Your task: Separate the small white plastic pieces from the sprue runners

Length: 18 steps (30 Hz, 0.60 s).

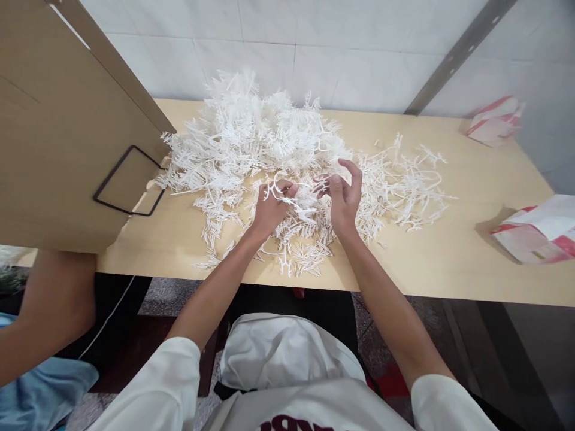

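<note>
White branching plastic pieces lie in a large heap [265, 131] on the wooden table [449, 257]. My left hand [273, 206] is closed on a white branched piece [272, 187] over the near part of the heap. To its right, my right hand [345, 194] is raised with its fingers curved and apart, thumb and forefinger separated; a few white strands lie at its fingertips, and nothing is clearly gripped. A looser pile of branched pieces [408, 185] spreads to the right of my right hand.
A large cardboard panel [67, 131] with a black wire frame [101, 190] stands at the left. Two red and white paper containers [496, 121] are at the right. Another person's arm [58, 299] shows at the lower left. A tiled wall [359, 54] rises behind the table.
</note>
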Each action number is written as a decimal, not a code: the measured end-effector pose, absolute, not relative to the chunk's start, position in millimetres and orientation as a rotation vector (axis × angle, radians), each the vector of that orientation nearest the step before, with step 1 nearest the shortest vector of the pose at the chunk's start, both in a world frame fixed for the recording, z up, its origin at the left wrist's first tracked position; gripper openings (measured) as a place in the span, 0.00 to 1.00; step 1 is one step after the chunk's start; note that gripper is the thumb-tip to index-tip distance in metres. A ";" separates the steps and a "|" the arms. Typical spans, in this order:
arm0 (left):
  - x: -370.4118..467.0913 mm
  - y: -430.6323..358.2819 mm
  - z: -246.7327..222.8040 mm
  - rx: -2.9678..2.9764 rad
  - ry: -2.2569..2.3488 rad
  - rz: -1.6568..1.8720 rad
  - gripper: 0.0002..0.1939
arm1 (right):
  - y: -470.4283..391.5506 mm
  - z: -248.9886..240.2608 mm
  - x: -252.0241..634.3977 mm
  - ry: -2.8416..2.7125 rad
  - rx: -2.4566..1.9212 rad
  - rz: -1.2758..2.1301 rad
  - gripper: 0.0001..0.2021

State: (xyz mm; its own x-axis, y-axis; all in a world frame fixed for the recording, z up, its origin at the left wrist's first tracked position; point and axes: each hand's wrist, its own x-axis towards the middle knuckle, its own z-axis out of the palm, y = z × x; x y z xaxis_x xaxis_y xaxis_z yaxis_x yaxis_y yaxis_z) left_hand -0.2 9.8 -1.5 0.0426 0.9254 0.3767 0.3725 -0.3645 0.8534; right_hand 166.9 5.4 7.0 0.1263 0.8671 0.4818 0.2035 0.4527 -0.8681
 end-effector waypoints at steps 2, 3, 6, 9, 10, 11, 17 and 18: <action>-1.3 7.8 1.2 1.701 1.311 1.360 0.15 | 5.9 7.1 166.4 -1.463 -1.017 0.708 0.25; -1.7 7.1 2.2 1.685 1.309 1.364 0.16 | 6.3 6.1 165.9 -1.515 -1.017 0.737 0.27; -1.8 6.3 3.0 1.682 1.287 1.362 0.15 | 7.1 0.8 163.0 -1.621 -1.008 0.783 0.35; -1.1 7.6 1.8 1.823 1.280 1.325 0.14 | 7.4 -3.2 160.5 -1.600 -0.992 0.751 0.36; -1.0 8.3 1.2 1.876 1.284 1.304 0.13 | 7.6 -3.5 160.3 -1.579 -0.987 0.726 0.35; -0.9 9.0 0.6 1.922 1.295 1.281 0.13 | 7.9 -3.5 160.5 -1.555 -0.982 0.699 0.35; -0.2 10.4 -4.0 1.954 1.295 1.301 0.10 | 9.4 -0.5 164.8 -1.473 -0.979 0.626 0.32; 0.0 9.9 -4.6 1.902 1.267 1.317 0.10 | 9.4 -0.1 165.4 -1.489 -0.986 0.635 0.31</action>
